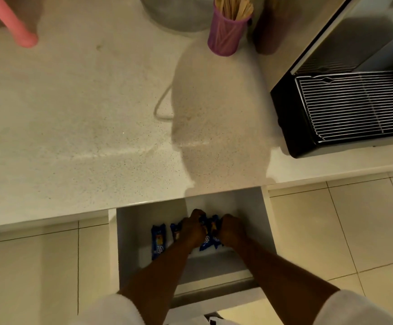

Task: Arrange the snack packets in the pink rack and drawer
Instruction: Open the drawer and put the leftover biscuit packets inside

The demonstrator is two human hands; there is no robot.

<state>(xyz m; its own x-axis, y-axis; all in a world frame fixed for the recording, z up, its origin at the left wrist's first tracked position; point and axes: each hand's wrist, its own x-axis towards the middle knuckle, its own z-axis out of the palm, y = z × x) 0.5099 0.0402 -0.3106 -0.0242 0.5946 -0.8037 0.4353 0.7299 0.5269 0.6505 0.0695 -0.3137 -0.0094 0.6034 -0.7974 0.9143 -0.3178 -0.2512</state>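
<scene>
— Now, both hands down in the open drawer (129,233), under the table (85,141) edge?

— Yes. Left hand (192,228) and right hand (232,229) close together, both closed on one bunch of blue snack packets (208,239) between them. Probably gathered that way to square the bunch up before setting it down.

— Any packets already laid?

— Two, on the drawer floor to the left. One loose packet (158,241) lying flat, long axis running front to back, one end toward the table, the other toward the drawer front. Second packet (175,231) just beside it, half hidden behind the left wrist; seems to lie the same way.

— And the held bunch?

— Ends poking out below the hands, roughly front to back, slightly fanned. Exact count impossible to tell.

— Why there?

— Likely to continue the row rightward, parallel, leaving no gaps.

— Pink rack?

— Only a pink bar (14,24) at the top left corner, well apart. Cannot tell whether part of the rack.
</scene>
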